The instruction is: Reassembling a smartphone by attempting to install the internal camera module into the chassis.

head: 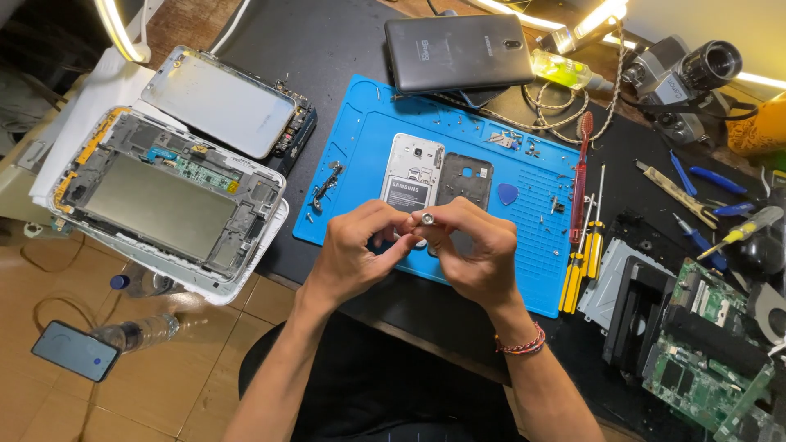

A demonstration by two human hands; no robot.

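Note:
Both hands meet over the blue repair mat (536, 270). My left hand (354, 250) and my right hand (475, 250) pinch one small silvery metal part (426, 218) between their fingertips. Just behind the hands an opened white phone (412, 173) lies face down with its inside showing. A dark back cover (465, 178) lies beside it. A blue pick (508, 193) and loose screws lie on the mat to the right. A small black bracket (326, 187) rests on the mat's left side.
Two opened tablets (168, 192) (221, 102) lie at left, a dark phone (458, 51) at the back. A red toothbrush (580, 176), yellow screwdrivers (583, 254), tweezers and blue tools (696, 184) sit at right, with green circuit boards (696, 360). Bottles and a phone (75, 350) lie on the floor.

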